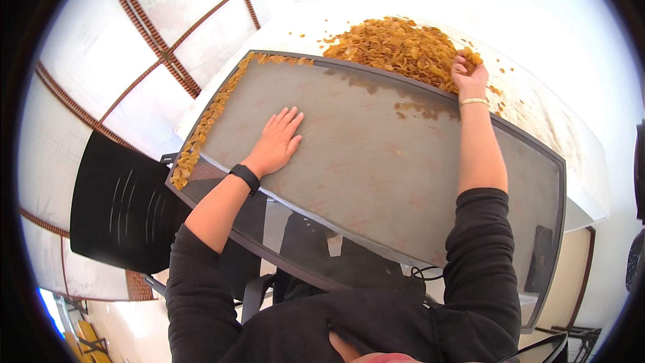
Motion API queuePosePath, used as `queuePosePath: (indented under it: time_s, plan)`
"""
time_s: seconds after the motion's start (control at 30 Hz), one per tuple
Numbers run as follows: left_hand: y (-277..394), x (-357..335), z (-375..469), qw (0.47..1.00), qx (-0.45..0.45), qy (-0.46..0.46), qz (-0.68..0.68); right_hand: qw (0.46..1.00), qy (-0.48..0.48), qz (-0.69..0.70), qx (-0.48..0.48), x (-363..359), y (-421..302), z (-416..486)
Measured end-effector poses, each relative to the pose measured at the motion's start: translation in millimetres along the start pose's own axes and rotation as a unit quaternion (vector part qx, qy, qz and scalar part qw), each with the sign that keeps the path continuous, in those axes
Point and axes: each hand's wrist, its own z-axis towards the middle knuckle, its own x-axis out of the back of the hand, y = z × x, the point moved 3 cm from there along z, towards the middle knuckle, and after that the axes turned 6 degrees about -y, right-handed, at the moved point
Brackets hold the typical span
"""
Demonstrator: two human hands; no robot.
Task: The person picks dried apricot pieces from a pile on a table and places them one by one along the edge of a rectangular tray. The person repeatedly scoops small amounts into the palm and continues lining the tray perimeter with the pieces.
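A large framed mesh screen (pixel 363 161) lies before me, its near side over my lap. Small amber-brown flakes, which look dried, line its left edge (pixel 204 123) and part of its far edge. Beyond the frame a big heap of the same flakes (pixel 398 48) lies on a white table. My left hand (pixel 277 143) rests palm down on the left part of the mesh, fingers spread, holding nothing. At the right end of the heap, my right hand (pixel 471 73) is turned up with its fingers curled around some flakes.
The white tabletop (pixel 534 103) extends beyond the frame, with loose flakes scattered right of the heap. A black chair (pixel 126 206) stands at the left, beside the frame's corner. A black cable (pixel 426 272) shows near the frame's near side. Yellow seats are at the lower left.
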Motion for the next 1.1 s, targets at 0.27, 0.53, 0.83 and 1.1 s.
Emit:
queuePosePath:
  time_s: [0.27,0.53,0.83,1.1]
  plan:
    - [-1,0,0,1.0,-0.003,0.002,0.007,0.999,0.017,0.004,0.029,-9,25,-20]
    - [0,-1,-1,1.0,0.0,0.007,0.016,0.994,-0.025,0.032,-0.106,-31,80,-52]
    - [0,2,-3,1.0,-0.01,0.023,0.009,0.952,0.058,0.23,-0.194,-80,208,-115]
    - [0,4,-1,0.997,-0.025,0.072,-0.018,0.943,0.023,0.226,-0.243,-67,287,-144]
